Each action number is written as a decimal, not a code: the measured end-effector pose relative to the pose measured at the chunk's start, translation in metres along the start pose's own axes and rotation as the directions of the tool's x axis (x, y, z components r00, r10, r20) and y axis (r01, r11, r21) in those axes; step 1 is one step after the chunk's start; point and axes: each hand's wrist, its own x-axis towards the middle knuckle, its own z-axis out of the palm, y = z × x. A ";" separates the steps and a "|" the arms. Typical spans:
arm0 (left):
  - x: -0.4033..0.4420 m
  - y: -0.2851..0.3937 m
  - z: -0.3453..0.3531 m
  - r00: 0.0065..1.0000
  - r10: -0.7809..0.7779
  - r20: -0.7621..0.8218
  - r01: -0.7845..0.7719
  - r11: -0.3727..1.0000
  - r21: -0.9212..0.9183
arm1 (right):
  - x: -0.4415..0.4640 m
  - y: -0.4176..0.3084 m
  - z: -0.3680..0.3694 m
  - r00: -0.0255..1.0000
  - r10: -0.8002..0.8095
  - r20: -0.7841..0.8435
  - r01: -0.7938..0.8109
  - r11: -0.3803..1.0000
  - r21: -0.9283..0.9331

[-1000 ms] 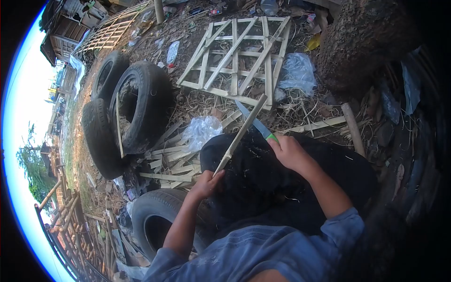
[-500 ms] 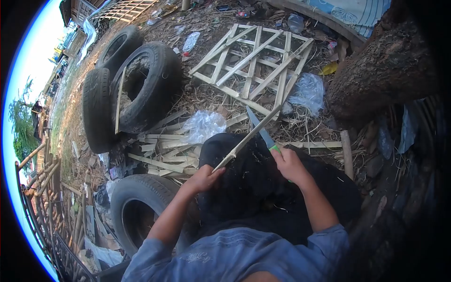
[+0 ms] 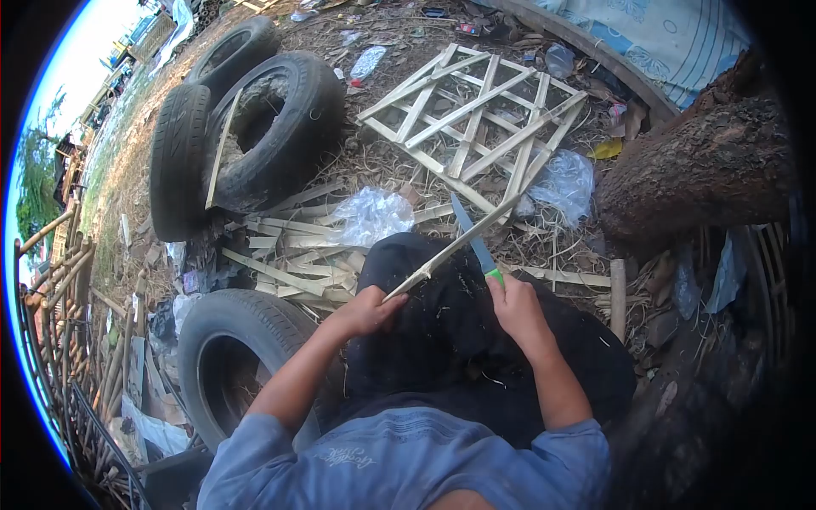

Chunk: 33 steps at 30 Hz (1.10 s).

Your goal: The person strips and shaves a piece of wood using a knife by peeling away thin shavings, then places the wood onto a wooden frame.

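My left hand (image 3: pixel 371 312) is closed round the lower end of a bamboo strip (image 3: pixel 453 246), which slants up and to the right across my dark-clothed lap. In my right hand (image 3: pixel 516 304) is a knife (image 3: pixel 478 240) with a green handle, its blade pointing up and to the left. The blade crosses the strip near its upper part; whether the edge touches it I cannot tell. Beyond the strip's far end, a lattice of bamboo strips (image 3: pixel 488 110) lies on the ground.
Several tyres lie to the left, among them a near tyre (image 3: pixel 246 319) and a large tyre (image 3: pixel 310 127). Loose bamboo strips (image 3: pixel 285 276) and a clear plastic bag (image 3: pixel 370 217) are in front of my knees. A tree trunk (image 3: pixel 697 161) stands at right, near a patterned sheet (image 3: pixel 654 38).
The view has tilted and shifted slightly, so the lattice and tyres sit elsewhere in it. Both hands keep their holds, and the knife still crosses the strip near its upper part.
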 end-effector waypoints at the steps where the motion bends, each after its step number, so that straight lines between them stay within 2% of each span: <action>1: 0.000 0.000 -0.001 1.000 -0.001 -0.001 0.001 1.000 -0.003 | -0.001 -0.003 -0.001 0.999 0.002 -0.036 -0.007 0.992 -0.127; 2: -0.001 0.002 -0.001 1.000 0.006 0.003 -0.006 1.000 -0.009 | -0.001 0.002 0.002 0.999 0.003 -0.034 -0.008 0.992 -0.128; 3: -0.001 0.002 -0.001 1.000 0.014 0.010 -0.014 1.000 -0.014 | 0.000 0.009 0.005 0.993 0.081 0.083 -0.091 0.989 0.115; 4: -0.001 0.003 0.001 1.000 0.016 0.010 -0.015 1.000 -0.014 | 0.002 0.014 0.005 0.969 0.125 0.211 -0.193 0.921 0.340; 5: -0.001 0.003 0.001 1.000 0.007 0.008 -0.007 1.000 -0.015 | 0.003 0.017 0.001 0.970 0.122 0.210 -0.190 0.921 0.340; 6: -0.001 0.002 0.001 1.000 -0.003 0.005 0.003 1.000 -0.016 | 0.005 0.016 -0.004 0.875 0.201 0.441 -0.426 0.754 0.501; 7: -0.001 0.001 0.000 1.000 -0.004 0.004 0.005 1.000 -0.016 | 0.005 0.015 -0.006 0.726 0.201 0.658 -0.650 0.515 0.559; 8: 0.000 0.000 0.000 1.000 -0.008 0.005 0.008 1.000 -0.012 | 0.006 0.015 -0.004 0.748 0.246 0.617 -0.621 0.587 0.519; 9: 0.001 0.000 0.001 1.000 -0.011 0.007 0.011 1.000 -0.008 | 0.004 0.011 -0.004 0.747 0.249 0.616 -0.622 0.587 0.517; 10: 0.001 0.000 0.000 1.000 -0.010 0.008 0.010 1.000 -0.010 | 0.002 0.002 -0.004 0.907 0.203 0.369 -0.354 0.842 0.406; 11: 0.000 0.000 0.000 1.000 -0.002 0.004 0.003 1.000 -0.014 | 0.000 -0.004 -0.002 0.990 0.053 0.128 -0.075 0.981 0.178; 16: 0.001 0.000 0.002 1.000 0.005 -0.004 -0.005 1.000 -0.019 | -0.004 -0.004 0.001 0.998 0.044 0.055 -0.047 0.997 0.055; 17: -0.001 0.002 0.001 1.000 0.007 -0.011 -0.008 1.000 -0.011 | -0.001 0.001 -0.002 0.910 0.215 0.354 -0.341 0.874 0.346; 18: -0.002 0.003 0.001 1.000 0.009 -0.019 -0.009 1.000 -0.003 | 0.001 0.004 -0.004 0.718 0.239 0.653 -0.639 0.597 0.485; 19: -0.003 0.005 -0.001 1.000 0.008 -0.022 -0.008 1.000 -0.003 | 0.002 0.006 -0.003 0.719 0.237 0.654 -0.638 0.598 0.485; 22: -0.002 0.005 0.000 1.000 -0.009 -0.015 0.009 1.000 0.010 | 0.000 0.013 0.006 0.740 0.204 0.641 -0.600 0.631 0.492; 23: 0.000 0.001 0.001 1.000 0.005 -0.015 -0.005 1.000 -0.001 | -0.003 0.010 0.014 0.940 0.097 0.328 -0.229 0.890 0.395; 24: 0.000 -0.001 0.001 1.000 0.016 -0.014 -0.016 1.000 -0.013 | -0.006 0.008 0.019 0.989 -0.142 0.029 0.137 0.982 0.130; 25: 0.000 -0.001 0.002 1.000 0.013 -0.013 -0.013 1.000 -0.015 | -0.008 0.008 0.021 0.989 -0.141 0.033 0.136 0.982 0.131; 27: -0.001 0.001 0.001 1.000 0.005 -0.018 -0.005 1.000 -0.009 | -0.011 0.007 0.023 0.975 -0.216 -0.053 0.206 0.967 -0.147; 28: -0.001 0.001 0.002 1.000 0.004 -0.016 -0.004 1.000 -0.007 | -0.010 0.005 0.018 0.976 -0.213 -0.054 0.204 0.968 -0.146; 29: 0.000 0.000 0.002 1.000 0.008 -0.013 -0.008 1.000 -0.011 | -0.007 0.003 0.010 0.962 0.070 0.264 -0.142 0.953 0.267; 30: 0.000 0.000 0.002 1.000 0.011 -0.011 -0.011 1.000 -0.015 | -0.005 0.001 0.005 0.761 0.173 0.625 -0.552 0.680 0.483; 31: -0.001 0.000 0.001 1.000 0.010 -0.014 -0.010 1.000 -0.015 | -0.004 0.003 0.006 0.761 0.170 0.626 -0.550 0.681 0.484; 33: -0.002 0.004 0.001 1.000 0.003 -0.010 -0.004 1.000 -0.017 | -0.003 0.006 0.008 0.694 0.188 0.695 -0.649 0.582 0.490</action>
